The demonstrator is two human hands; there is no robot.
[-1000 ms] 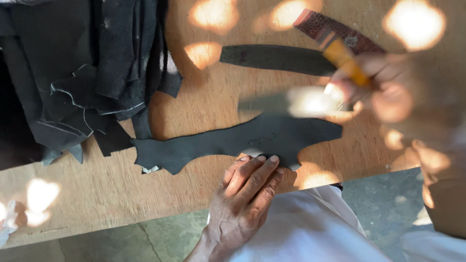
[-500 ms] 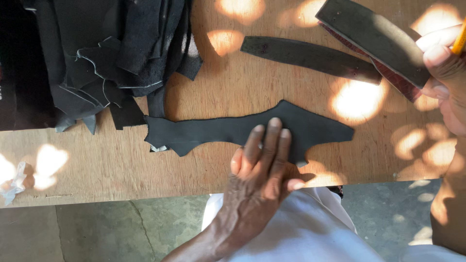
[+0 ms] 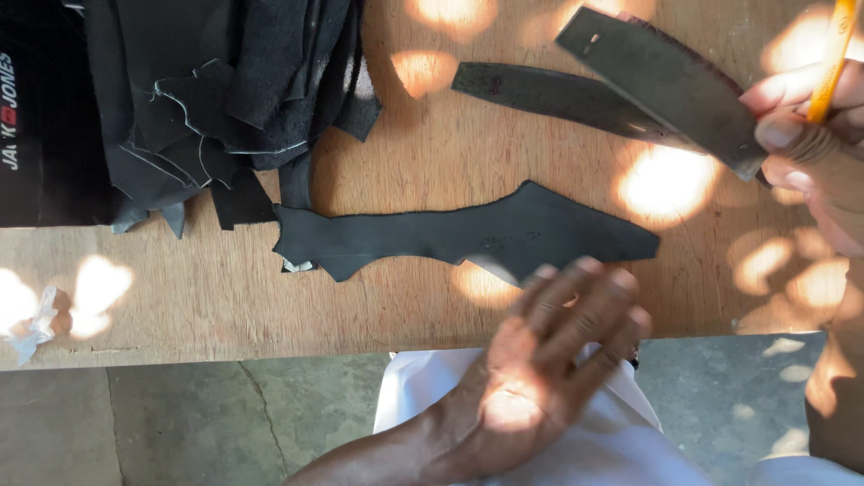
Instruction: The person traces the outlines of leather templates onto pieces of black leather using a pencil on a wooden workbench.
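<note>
Your left hand hovers, fingers spread, just beside the black leather cutout lying flat on the bench. It looks thin, limp and light; press it flat mid-span. Your right hand grips a stiff dark template and pencil.

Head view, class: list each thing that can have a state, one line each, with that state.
Long black leather piece: flat on the wooden table.
Left hand: open, fingers spread, by the piece's near edge.
Right hand: gripping a dark curved template and yellow pencil.
Second dark strip: flat.
Black scraps: heaped.
</note>
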